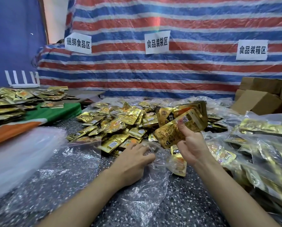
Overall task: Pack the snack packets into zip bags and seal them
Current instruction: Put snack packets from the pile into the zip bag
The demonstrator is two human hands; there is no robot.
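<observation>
My right hand (191,145) grips a fanned bunch of gold snack packets (182,122), held up above the table. Just left of it, my left hand (133,158) pinches the mouth of a clear zip bag (146,182) that lies crumpled on the speckled table; one gold packet (178,163) shows inside the bag. A loose heap of gold packets (114,126) lies behind both hands.
Filled clear bags of packets (259,145) pile up at the right. A stack of empty zip bags (17,154) lies at the left, beside green and orange cloth. Cardboard boxes (259,99) stand at the back right. A striped tarp with paper signs forms the backdrop.
</observation>
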